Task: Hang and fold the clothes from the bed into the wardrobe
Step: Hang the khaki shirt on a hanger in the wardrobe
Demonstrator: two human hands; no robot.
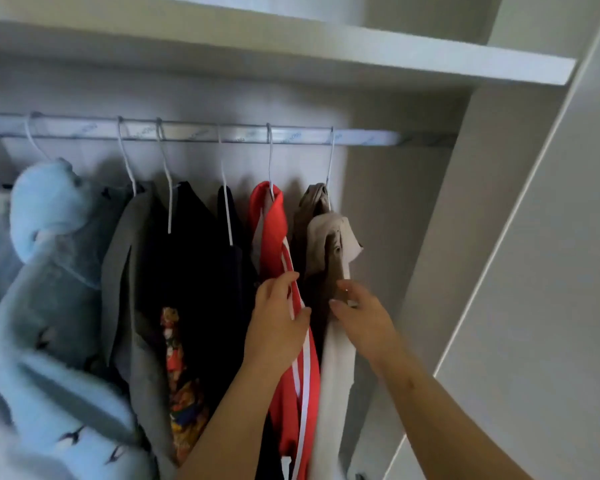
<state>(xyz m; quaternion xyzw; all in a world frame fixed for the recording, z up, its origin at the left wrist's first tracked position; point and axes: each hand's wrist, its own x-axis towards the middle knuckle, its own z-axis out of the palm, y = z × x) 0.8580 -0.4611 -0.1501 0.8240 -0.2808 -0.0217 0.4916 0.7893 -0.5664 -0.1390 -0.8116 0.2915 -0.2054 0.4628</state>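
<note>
Left hand [278,327] grips the hanging red garment [293,341], right hand [364,320] pinches the beige trousers [333,258] beside it on the wardrobe rail [194,133].

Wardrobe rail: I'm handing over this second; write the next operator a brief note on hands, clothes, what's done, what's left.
Left hand grips the red striped garment by its edge.
Right hand is on the beige garment beside it; grip blurred.
Done: both hang on hangers on the rail, other clothes alongside.
To do: settle these two; the bed is out of view, so what remains there is unknown.
</note>
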